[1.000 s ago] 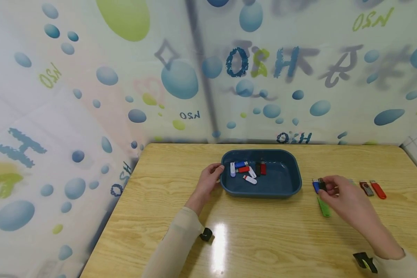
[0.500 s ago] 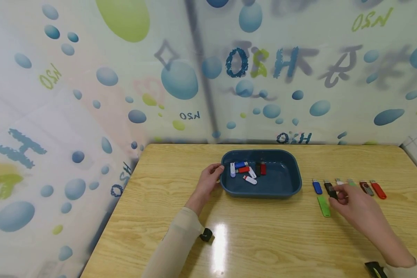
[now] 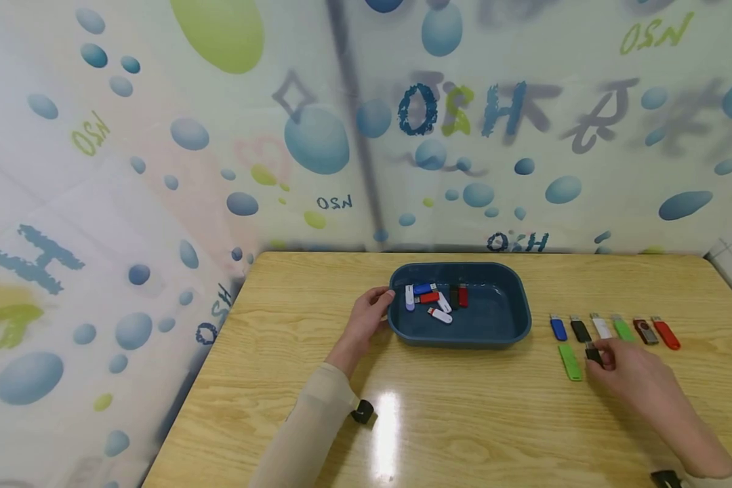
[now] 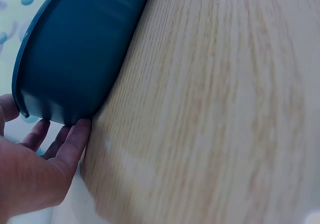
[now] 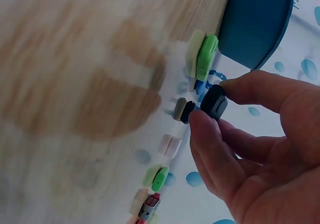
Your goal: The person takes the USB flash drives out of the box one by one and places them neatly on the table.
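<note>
My right hand (image 3: 637,376) pinches a black USB stick (image 5: 214,102) between thumb and fingers, low over the table, just right of a green USB stick (image 3: 570,362). Behind it runs a row of USB sticks: a blue one (image 3: 558,329), a black one (image 3: 581,331), a white one (image 3: 600,327), a green one (image 3: 623,329), a dark red and silver swivel one (image 3: 645,331) and a red one (image 3: 667,333). At the left end of the dark blue plastic bin (image 3: 494,329), my left hand (image 3: 366,317) holds the wall, thumb at the rim and fingers against the outside.
Inside the bin, toward its left half, lie several USB sticks, among them a red one (image 3: 428,297), a white one (image 3: 440,316) and a blue one (image 3: 424,288). The wooden table (image 3: 463,420) meets a patterned backdrop (image 3: 317,224) behind.
My right hand has moved right and toward me, away from the black USB stick in the row, and holds another black USB stick in front of it. My left hand stays on the bin.
</note>
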Demonstrator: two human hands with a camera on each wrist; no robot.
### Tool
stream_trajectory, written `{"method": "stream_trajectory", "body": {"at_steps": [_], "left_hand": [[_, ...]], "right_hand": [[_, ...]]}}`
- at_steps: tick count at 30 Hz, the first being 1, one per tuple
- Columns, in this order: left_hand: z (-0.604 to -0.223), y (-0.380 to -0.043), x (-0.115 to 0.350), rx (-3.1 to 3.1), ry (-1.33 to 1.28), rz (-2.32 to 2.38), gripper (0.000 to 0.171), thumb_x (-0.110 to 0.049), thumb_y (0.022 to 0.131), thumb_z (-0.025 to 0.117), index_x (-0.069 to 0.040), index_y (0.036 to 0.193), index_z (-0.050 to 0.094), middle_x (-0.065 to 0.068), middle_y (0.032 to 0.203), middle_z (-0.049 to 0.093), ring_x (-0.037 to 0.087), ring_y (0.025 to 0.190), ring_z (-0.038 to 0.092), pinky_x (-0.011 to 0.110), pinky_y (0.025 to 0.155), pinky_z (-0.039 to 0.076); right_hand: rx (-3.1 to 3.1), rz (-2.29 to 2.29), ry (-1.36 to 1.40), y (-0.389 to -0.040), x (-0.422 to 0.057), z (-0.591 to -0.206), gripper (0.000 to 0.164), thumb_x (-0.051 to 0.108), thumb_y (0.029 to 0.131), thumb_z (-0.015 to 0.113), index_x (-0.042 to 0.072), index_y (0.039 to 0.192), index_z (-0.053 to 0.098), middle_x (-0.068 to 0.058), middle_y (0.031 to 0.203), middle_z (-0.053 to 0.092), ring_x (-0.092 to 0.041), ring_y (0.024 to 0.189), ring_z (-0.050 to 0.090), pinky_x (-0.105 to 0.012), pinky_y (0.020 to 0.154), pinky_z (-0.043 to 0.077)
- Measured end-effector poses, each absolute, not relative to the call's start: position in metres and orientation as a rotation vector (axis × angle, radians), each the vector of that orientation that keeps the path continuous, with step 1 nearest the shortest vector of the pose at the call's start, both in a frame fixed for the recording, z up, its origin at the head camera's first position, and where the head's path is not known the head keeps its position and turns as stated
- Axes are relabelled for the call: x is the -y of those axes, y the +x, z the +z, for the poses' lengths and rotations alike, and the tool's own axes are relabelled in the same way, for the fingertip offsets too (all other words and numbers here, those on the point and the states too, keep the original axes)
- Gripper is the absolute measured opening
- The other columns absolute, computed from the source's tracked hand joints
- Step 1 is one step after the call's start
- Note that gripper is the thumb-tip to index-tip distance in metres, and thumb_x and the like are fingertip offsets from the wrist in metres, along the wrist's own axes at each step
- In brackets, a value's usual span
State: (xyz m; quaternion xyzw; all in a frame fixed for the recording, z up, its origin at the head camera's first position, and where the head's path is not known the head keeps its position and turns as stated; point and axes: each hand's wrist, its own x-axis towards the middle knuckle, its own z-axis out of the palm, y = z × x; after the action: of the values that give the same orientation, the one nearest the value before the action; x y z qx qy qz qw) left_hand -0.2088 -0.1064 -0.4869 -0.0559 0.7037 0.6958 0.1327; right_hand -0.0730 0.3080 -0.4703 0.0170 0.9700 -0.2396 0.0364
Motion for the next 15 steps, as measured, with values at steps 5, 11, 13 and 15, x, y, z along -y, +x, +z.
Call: {"method": "stream_trajectory", "body": {"at_steps": [5, 11, 13, 15], "left_hand": [[-0.4865, -0.2082, 0.1061, -2.038, -0.154, 2.025, 0.049, -0.030, 0.107, 0.058, 0.001, 0.144, 0.054, 0.020, 0.142, 0.056, 0.034, 0.127, 0.058, 0.050, 0.102, 0.053], [-0.4854, -0.2075, 0.1059, -2.036, -0.158, 2.017, 0.050, -0.031, 0.107, 0.058, 0.002, 0.145, 0.053, 0.020, 0.143, 0.056, 0.035, 0.128, 0.058, 0.050, 0.103, 0.053], [-0.4852, -0.2077, 0.1063, -2.032, -0.162, 2.015, 0.050, -0.031, 0.107, 0.058, 0.001, 0.145, 0.053, 0.020, 0.143, 0.056, 0.035, 0.128, 0.058, 0.050, 0.103, 0.053], [-0.4852, -0.2078, 0.1070, -2.030, -0.163, 2.014, 0.049, -0.031, 0.107, 0.058, 0.000, 0.145, 0.054, 0.019, 0.143, 0.056, 0.034, 0.128, 0.058, 0.049, 0.103, 0.053]], "right_hand": [[-2.927, -0.689, 0.069, -0.0761, -0.3099, -0.4726, 0.042, 0.017, 0.094, 0.069, -0.017, 0.116, 0.060, -0.003, 0.078, 0.053, -0.020, 0.065, 0.044, -0.033, 0.055, 0.032], [-2.875, -0.632, 0.068, -0.0787, -0.3112, -0.4747, 0.040, 0.017, 0.092, 0.071, -0.015, 0.112, 0.060, -0.005, 0.080, 0.054, -0.022, 0.069, 0.046, -0.033, 0.056, 0.035], [-2.872, -0.619, 0.067, -0.0792, -0.3110, -0.4744, 0.039, 0.017, 0.091, 0.071, -0.015, 0.112, 0.061, -0.006, 0.081, 0.055, -0.022, 0.069, 0.047, -0.033, 0.056, 0.036], [-2.868, -0.604, 0.069, -0.0806, -0.3110, -0.4743, 0.040, 0.018, 0.091, 0.071, -0.015, 0.112, 0.061, -0.006, 0.081, 0.057, -0.022, 0.069, 0.047, -0.034, 0.056, 0.037]]}}
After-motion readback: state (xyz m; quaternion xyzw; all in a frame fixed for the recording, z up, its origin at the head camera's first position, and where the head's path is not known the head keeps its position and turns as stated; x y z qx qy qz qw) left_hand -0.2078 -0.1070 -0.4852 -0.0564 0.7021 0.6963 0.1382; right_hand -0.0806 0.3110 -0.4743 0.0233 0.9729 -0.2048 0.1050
